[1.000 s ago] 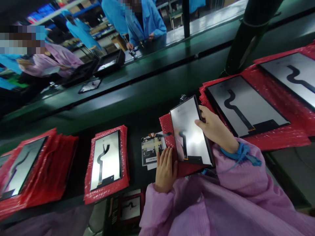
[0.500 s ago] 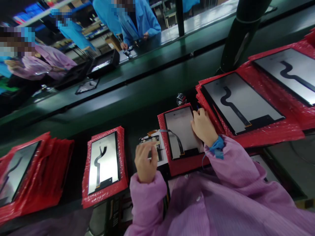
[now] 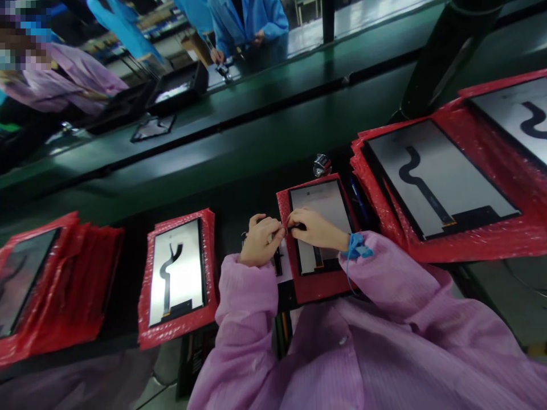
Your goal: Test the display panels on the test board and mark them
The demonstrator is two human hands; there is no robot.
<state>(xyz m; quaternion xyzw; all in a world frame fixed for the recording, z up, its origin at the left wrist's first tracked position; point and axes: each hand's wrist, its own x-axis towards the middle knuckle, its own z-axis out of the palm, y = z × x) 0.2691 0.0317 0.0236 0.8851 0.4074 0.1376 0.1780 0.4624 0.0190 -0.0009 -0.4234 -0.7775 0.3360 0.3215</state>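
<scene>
The clock is centred on the middle display panel (image 3: pixel 331 202), which lies on red bubble wrap (image 3: pixel 316 290) on the black desk (image 3: pixel 239 290), right in front of the wearer. The left hand (image 3: pixel 261 240) has its fingers curled at the panel's left edge, over a partly hidden circuit board (image 3: pixel 278 265) at 8 o'clock. The right hand (image 3: pixel 318 228) lies across the panel, its fingertips drawn together beside the left ones at a dark strip. Each grip looks narrow; whether either holds the strip, I cannot tell.

Between 8 and 9 lies a wrapped panel (image 3: pixel 177 273), with a red stack (image 3: pixel 85 285) beyond it. A blue pen (image 3: pixel 359 193) lies between 1 and 2, and a shiny metal piece (image 3: pixel 322 165) sits at 12. At 2, a larger panel (image 3: pixel 444 182) rests on layered wrap.

Farther off, a glossy green surface (image 3: pixel 239 142) crosses the view. A dark post (image 3: pixel 444 62) rises at 1. A black tray (image 3: pixel 182 88) sits between 10 and 11. Past the surface, a person in pink (image 3: pixel 64 74) is at 10, and one in blue (image 3: pixel 252 28) at 11.
</scene>
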